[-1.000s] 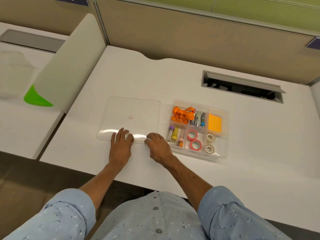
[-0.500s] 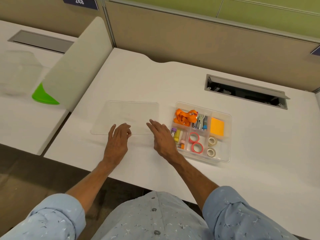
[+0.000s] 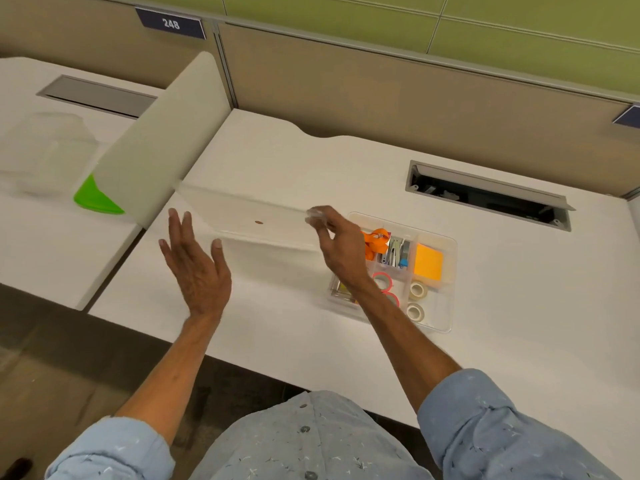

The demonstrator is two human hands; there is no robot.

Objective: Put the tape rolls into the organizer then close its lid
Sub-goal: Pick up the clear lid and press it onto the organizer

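The clear lid (image 3: 256, 216) is lifted off the white surface (image 3: 346, 168) and tilted, its right end pinched in the grip of the right hand (image 3: 337, 247), fingers together on the lid's edge near the organizer's far left corner. The left hand (image 3: 195, 261) hovers open beside the lid's near left part, fingers spread apart, palm turned toward it; whether the thumb touches the lid's edge cannot be told. The clear organizer (image 3: 446, 282) sits on the surface just right of the right hand, uncovered. Inside it, two red tape rolls (image 3: 382, 280) lie in a middle compartment, partly hidden by the right forearm, and two white tape rolls (image 3: 417, 289) lie in the compartment to their right. An orange notepad (image 3: 428, 261) and an orange strap (image 3: 375, 242) fill the far compartments.
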